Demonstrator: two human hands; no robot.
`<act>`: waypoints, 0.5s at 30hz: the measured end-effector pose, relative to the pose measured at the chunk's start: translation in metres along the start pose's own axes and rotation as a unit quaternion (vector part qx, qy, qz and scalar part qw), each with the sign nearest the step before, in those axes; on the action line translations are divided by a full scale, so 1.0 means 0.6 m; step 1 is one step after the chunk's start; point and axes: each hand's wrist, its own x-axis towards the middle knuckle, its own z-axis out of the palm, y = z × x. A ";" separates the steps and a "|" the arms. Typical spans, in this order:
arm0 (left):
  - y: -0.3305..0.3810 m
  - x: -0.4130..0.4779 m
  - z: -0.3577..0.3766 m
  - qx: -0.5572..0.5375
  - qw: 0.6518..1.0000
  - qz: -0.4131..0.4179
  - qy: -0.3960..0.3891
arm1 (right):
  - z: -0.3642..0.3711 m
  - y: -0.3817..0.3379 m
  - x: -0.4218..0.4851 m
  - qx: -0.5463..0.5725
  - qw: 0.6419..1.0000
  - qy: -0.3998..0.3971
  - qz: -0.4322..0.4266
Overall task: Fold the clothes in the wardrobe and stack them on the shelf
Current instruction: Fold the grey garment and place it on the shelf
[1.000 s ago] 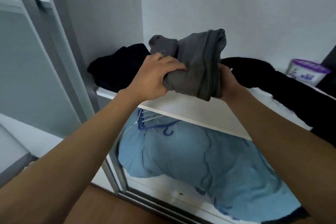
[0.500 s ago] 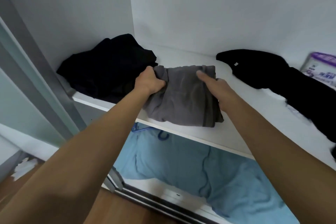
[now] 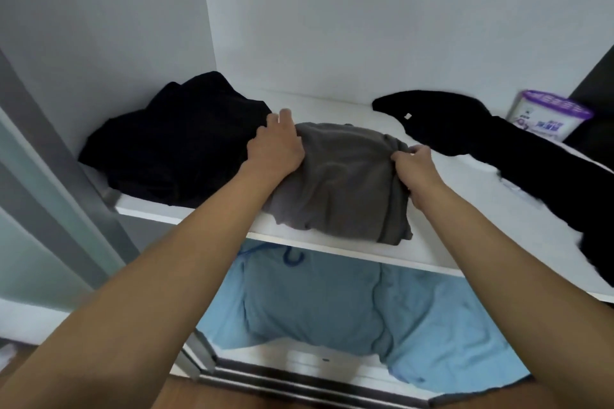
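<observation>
Reaching forward, left hand gripping grey garment, right hand pinching its other edge

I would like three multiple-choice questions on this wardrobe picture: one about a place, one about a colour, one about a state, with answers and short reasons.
1. Where does the folded grey garment lie?
A. On the wooden floor
B. On the white shelf, between a crumpled black heap and a long black garment
C. On a hanger below

2. What colour is the lid of the white plastic tub?
A. Red
B. Green
C. Purple

3. What is the right hand doing?
A. Pinching the grey garment's right edge
B. Hanging idle
C. Holding a hanger

1 B: it rests on the shelf board with black clothes on both sides.
2 C: the tub's top rim is purple.
3 A: its fingertips close on the fabric.
</observation>
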 end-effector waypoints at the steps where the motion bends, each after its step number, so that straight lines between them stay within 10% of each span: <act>1: 0.004 0.000 0.005 -0.007 1.000 0.014 -0.012 | 0.008 -0.002 -0.005 -0.008 1.000 0.005 -0.029; 7: -0.011 -0.005 0.049 0.031 0.996 0.066 -0.057 | 0.080 0.011 -0.016 -0.188 0.973 0.017 -0.132; 15: -0.038 0.013 0.078 0.104 0.989 0.095 -0.042 | 0.112 0.021 0.003 -0.126 0.984 0.033 -0.123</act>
